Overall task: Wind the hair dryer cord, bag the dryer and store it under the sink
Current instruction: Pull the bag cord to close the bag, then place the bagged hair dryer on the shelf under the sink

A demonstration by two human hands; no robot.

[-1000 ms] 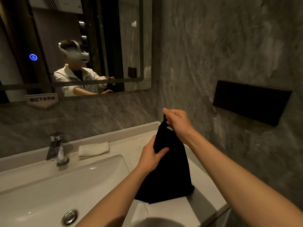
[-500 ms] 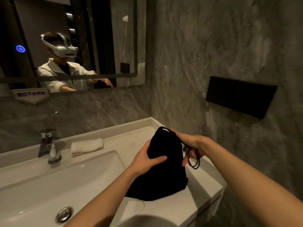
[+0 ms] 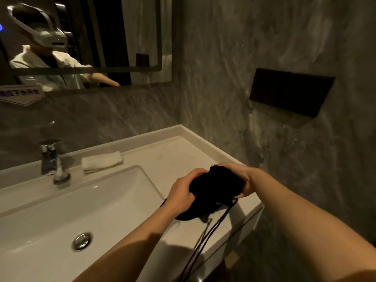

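Note:
A black cloth drawstring bag (image 3: 213, 188) lies bunched on the right end of the white counter (image 3: 183, 151), its contents hidden by the fabric. My left hand (image 3: 181, 192) grips its left side. My right hand (image 3: 242, 180) clasps its top right from behind. A thin dark drawstring (image 3: 211, 233) trails from the bag down over the counter's front edge toward me. The hair dryer itself is not visible.
The white basin (image 3: 101, 200) with its chrome drain (image 3: 81, 241) sits left of the bag. A chrome faucet (image 3: 53, 161) and a folded white towel (image 3: 101, 162) stand behind the basin. A black wall panel (image 3: 289, 91) hangs on the right stone wall. A mirror (image 3: 85, 39) hangs above.
The bag stood tall with my right hand pinching its top; now both hands have pressed it down into a low bundle. The drawstring has come loose and hangs over the front edge.

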